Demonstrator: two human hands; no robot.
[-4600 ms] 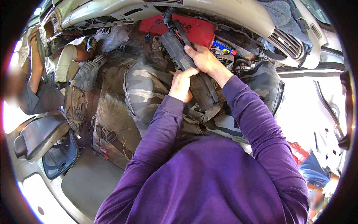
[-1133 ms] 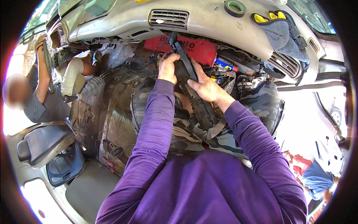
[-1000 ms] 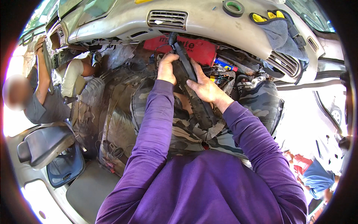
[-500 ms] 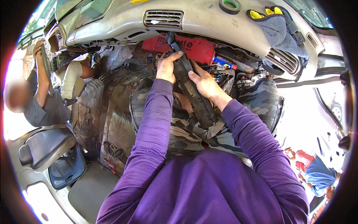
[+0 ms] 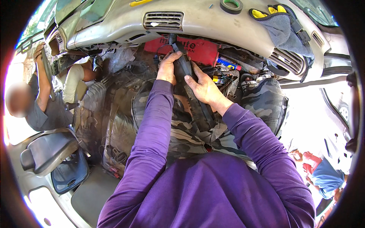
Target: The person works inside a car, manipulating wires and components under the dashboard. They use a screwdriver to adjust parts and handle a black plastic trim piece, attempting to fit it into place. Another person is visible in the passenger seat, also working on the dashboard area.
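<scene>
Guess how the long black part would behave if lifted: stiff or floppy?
The long black part is probably stiff, since it looks straight along its length. The ribbed tube near its far end would likely flex, given its ridges.

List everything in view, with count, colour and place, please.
Part: 1, black, centre, held
Dash: 1, beige, across the top
Vents: at least 4, grey, on dash
Tape: 1, black-green, on dash
Bundle: 1, grey-yellow, on dash
Item: 1, yellow, top edge
Case: 1, red, under dash
Tube: 1, blue-yellow, right of case
Clutter: uncounted, mixed, footwell
Wheel: 1, grey, left
Seats: count unclear, grey, lower left
People: at least 2, grey or red tops, left and right
Legs: 2, camouflage, both sides
Sleeves: 2, purple, lower half
Left grip: 1, bare, part's upper end
Right grip: 1, bare, part's right side
</scene>
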